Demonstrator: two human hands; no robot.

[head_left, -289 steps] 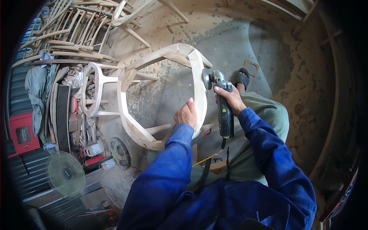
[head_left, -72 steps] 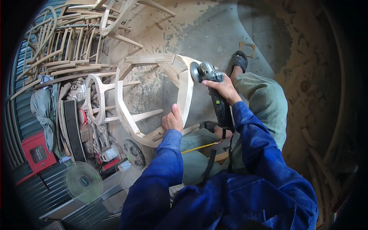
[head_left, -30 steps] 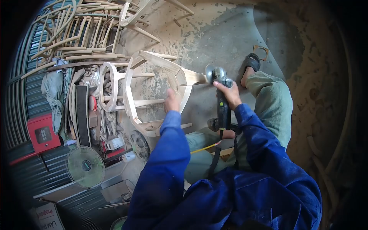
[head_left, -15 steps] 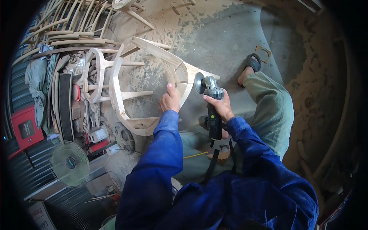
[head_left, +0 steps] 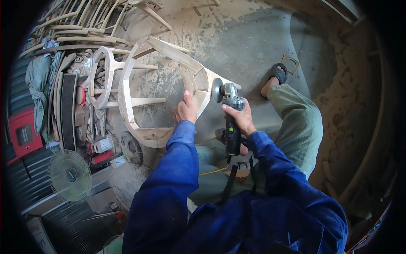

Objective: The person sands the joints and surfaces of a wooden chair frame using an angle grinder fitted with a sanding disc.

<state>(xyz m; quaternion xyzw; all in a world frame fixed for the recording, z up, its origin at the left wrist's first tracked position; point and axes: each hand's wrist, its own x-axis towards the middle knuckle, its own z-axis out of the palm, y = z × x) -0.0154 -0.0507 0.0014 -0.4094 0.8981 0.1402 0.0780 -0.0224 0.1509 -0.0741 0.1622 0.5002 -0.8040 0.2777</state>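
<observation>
Right grip point(head_left: 240, 115) closed around grinder point(head_left: 232, 133); disc point(head_left: 217, 90) just beside wooden frame point(head_left: 125, 86). Left grip point(head_left: 185, 110) at frame's right side; cannot tell how far closed.

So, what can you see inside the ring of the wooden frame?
Through the wooden frame, two wooden legs and patchy floor show. The left hand covers part of the lower right in this view, so whatever lies directly behind it cannot be seen.

Brown dust point(head_left: 182, 19) patched the grey concrete floor point(head_left: 262, 51); a pedestal fan point(head_left: 70, 175) and red cabinet point(head_left: 25, 134) were near the corrugated metal wall point(head_left: 40, 163).
</observation>
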